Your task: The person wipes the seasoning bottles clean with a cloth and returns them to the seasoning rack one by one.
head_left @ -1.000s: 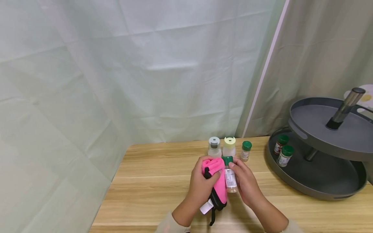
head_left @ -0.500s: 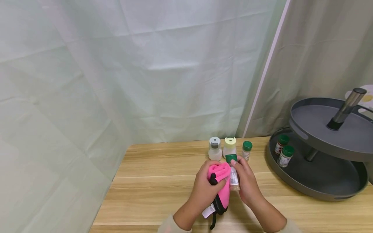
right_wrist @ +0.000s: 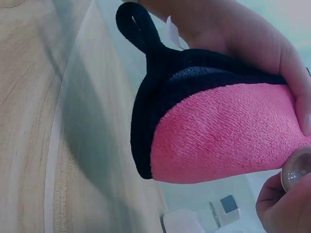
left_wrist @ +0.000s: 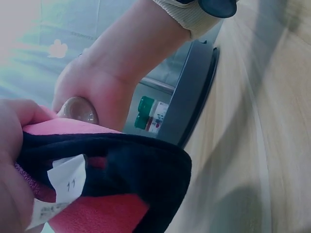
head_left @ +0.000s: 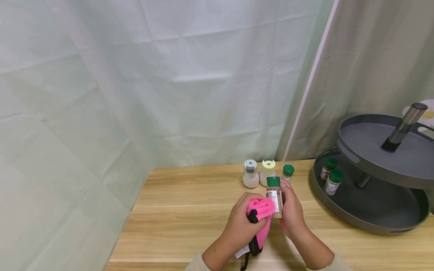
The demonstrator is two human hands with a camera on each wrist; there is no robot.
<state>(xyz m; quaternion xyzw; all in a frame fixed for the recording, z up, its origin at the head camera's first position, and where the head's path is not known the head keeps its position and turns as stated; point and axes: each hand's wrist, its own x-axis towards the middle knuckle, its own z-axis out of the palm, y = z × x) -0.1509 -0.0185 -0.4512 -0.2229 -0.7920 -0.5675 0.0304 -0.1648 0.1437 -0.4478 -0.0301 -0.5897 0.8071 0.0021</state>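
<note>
My left hand [head_left: 242, 218] grips a folded pink cloth [head_left: 263, 235] with black edging, a hanging loop and a white tag. To its right, my right hand [head_left: 292, 210] holds a clear spice jar [head_left: 274, 197] upright by its side, green cap on top and a white label showing. The cloth's rolled upper end lies against the jar's left side. From the left wrist, the jar's round base [left_wrist: 80, 110] shows beyond the cloth [left_wrist: 160, 158], held above the table. In the right wrist view the jar's base [right_wrist: 295, 170] meets the cloth's [right_wrist: 218, 131] lower corner.
Behind the hands stand a grey-capped shaker [head_left: 250, 175], a yellow-capped shaker [head_left: 267, 173] and a small green-capped jar [head_left: 288, 171]. A dark two-tier round tray [head_left: 349, 222] is at right, with two green-capped jars [head_left: 331, 184] on its lower tier. Curtains [head_left: 210, 94] hang behind the wooden table [head_left: 176, 218].
Both hands have shifted a little to the right. The cloth has moved lower along the jar. The spice jar has turned, and the right thumb has left its front.
</note>
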